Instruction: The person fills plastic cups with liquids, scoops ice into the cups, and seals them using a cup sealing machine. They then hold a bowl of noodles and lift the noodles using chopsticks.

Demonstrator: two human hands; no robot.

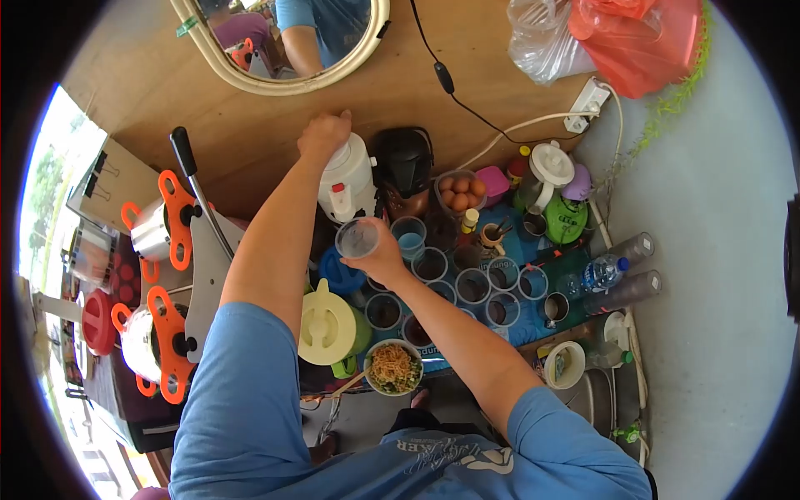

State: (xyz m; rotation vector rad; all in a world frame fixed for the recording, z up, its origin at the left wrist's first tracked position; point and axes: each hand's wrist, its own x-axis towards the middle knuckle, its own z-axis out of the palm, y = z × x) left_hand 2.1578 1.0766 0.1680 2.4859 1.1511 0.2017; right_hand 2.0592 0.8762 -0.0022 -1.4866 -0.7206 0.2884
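My left hand (pixel 325 137) is closed at the back of the top of a white vacuum flask (pixel 348 173) with a red-marked front; its fingertips are partly hidden. In front of the flask, my right hand (pixel 382 257) is wrapped round a clear plastic cup (pixel 357 239), seen from above. A black flask (pixel 404 162) stands right of the white one. Several plastic cups with dark contents, such as one cup (pixel 430 264), stand beside and below my right hand. A blue lid (pixel 340 271) lies below the held cup.
A yellow-green pitcher (pixel 325 321) and a bowl of noodles (pixel 393 369) are at the near edge. Brown eggs (pixel 460 192) sit in a container. Pots with orange handles (pixel 175 346) stand left, beside a long black-handled lever (pixel 183 152). Bottles (pixel 604 273) lie right.
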